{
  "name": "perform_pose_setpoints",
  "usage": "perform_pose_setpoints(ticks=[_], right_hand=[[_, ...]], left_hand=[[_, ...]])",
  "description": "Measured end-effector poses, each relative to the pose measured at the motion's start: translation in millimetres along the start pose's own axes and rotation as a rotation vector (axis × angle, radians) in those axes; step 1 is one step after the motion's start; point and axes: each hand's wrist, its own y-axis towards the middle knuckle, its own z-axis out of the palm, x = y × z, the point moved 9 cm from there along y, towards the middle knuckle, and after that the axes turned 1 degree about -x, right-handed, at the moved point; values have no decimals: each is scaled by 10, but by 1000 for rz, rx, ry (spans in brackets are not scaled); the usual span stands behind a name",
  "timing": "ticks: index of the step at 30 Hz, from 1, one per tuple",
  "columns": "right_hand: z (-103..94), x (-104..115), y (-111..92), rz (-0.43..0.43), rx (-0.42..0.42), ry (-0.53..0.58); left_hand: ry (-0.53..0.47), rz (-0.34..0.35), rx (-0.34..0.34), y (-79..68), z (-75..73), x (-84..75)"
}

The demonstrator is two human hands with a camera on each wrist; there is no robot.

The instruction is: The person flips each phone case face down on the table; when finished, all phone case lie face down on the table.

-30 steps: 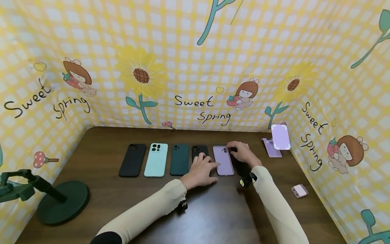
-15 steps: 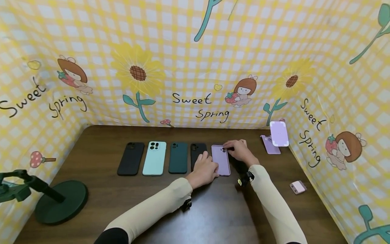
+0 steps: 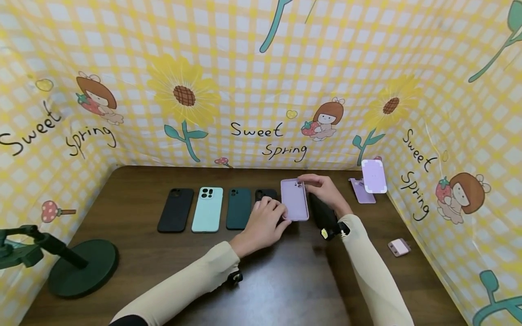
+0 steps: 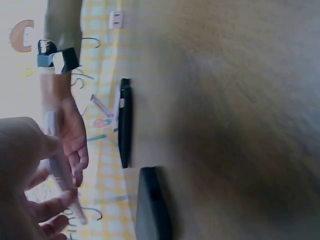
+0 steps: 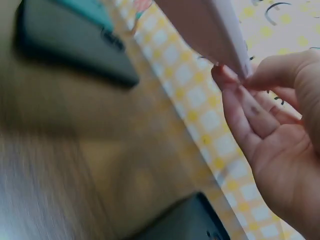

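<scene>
A light purple phone case (image 3: 294,203) is raised above the table, tilted. My right hand (image 3: 326,192) pinches its upper right corner between thumb and fingers, as the right wrist view shows of the case (image 5: 212,32). At its lower left edge, my left hand (image 3: 263,222) grips it, thumb on one side and fingers on the other in the left wrist view. Partly behind the left hand lies a black phone case (image 3: 266,194). Another black phone case (image 3: 321,210) lies under the right hand and wrist.
Left of the hands lie a dark teal case (image 3: 238,210), a mint case (image 3: 207,210) and a black case (image 3: 175,210) in a row. A purple folding stand (image 3: 373,176) is at the back right, a charger plug (image 3: 398,247) at the right edge, a green stand base (image 3: 83,267) at left.
The purple phone case has risen off the table. My left hand shifts slightly left and takes its lower edge; the right hand rises with its upper corner.
</scene>
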Motion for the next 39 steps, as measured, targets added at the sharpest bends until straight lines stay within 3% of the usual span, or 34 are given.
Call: perform_pose_setpoints(ticks=[6,10,15,21,26,34,39], right_hand=[[181,215,18,-60,13,348],[348,337,39,-67,51,463],[467,410,72,-43,56,414],[542,471,119,-30,88,309],[581,473,142,-11,123,273],[603,495,125,-24,136,324],[623,495,125,-25,156,435]], left_hand=[[-217,3,-103,-127,-320,167],[-418,0,-131,-228,-421,310],[-625,-28,-129,-333,-455,471],[-773,-148,-96,-398,-434,659],[-887,-219,-34,-412,-385,723],[-1062,-262,25,-409,-327,737],[-1113,-273,60,-382,-322,719]])
